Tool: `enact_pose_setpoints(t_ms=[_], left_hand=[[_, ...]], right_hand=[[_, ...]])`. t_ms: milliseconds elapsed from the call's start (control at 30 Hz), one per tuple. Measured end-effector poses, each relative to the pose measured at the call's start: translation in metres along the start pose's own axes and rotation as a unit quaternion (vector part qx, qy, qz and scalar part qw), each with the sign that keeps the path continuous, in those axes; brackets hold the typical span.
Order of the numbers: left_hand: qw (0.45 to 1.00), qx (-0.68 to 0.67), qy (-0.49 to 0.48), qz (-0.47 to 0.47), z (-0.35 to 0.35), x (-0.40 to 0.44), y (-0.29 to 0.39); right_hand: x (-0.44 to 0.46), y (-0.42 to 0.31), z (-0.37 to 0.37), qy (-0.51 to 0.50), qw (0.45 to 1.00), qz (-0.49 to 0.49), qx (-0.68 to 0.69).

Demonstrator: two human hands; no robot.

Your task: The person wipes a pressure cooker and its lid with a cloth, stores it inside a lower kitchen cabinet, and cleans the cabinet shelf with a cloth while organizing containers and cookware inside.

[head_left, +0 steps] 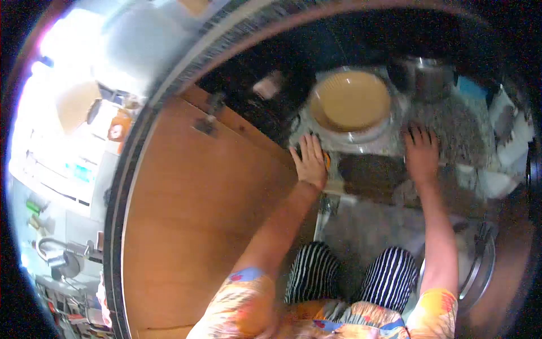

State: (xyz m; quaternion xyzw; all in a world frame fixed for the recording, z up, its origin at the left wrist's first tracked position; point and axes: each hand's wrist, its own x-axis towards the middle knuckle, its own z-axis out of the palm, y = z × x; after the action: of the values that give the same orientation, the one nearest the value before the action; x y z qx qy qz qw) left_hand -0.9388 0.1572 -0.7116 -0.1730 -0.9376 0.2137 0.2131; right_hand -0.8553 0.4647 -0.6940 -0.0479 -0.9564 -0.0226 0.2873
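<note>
My left hand [310, 165] has its fingers spread at the front edge of a cabinet shelf [446, 121]. A small orange thing, too blurred to name, shows beside its palm. My right hand [421, 151] reaches over the same shelf, palm down with fingers apart, holding nothing visible. Between and beyond the hands, a round tan ribbed bowl [353, 100] rests in what looks like a clear container [361, 135]. Neither hand touches it. To the right of the bowl stands a dark metallic pot [427, 82], partly lost in shadow.
An open wooden cabinet door [214, 220] with a metal hinge [208, 121] takes up the left side. A blue item [471, 88] and a white one [508, 121] sit at the shelf's right. Lower right is a round metal-rimmed thing [486, 260]. A faucet [53, 246] shows far left.
</note>
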Motion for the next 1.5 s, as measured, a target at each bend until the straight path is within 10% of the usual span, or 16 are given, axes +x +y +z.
enact_pose_setpoints(t_ms=[467,733,1167,1367,1500], left_hand=[[0.929,0.034,-0.332,0.157,-0.071,0.059,-0.008],[0.957,-0.029,-0.286,0.039,-0.012,0.06,-0.015],[0.962,-0.012,-0.248,0.114,-0.012,0.053,-0.032],[0.957,-0.014,-0.26,0.126,-0.035,0.052,-0.032],[0.959,0.008,-0.263,0.105,-0.023,0.056,-0.029]], right_hand=[[-0.007,0.012,0.022,-0.002,1.0,-0.003,-0.015],[-0.006,0.002,-0.012,-0.065,0.997,-0.009,0.032],[0.001,0.004,-0.024,-0.155,0.98,0.029,0.118],[0.028,-0.001,-0.013,-0.12,0.819,0.182,0.53],[0.076,-0.043,-0.043,-0.09,0.826,0.294,0.472]])
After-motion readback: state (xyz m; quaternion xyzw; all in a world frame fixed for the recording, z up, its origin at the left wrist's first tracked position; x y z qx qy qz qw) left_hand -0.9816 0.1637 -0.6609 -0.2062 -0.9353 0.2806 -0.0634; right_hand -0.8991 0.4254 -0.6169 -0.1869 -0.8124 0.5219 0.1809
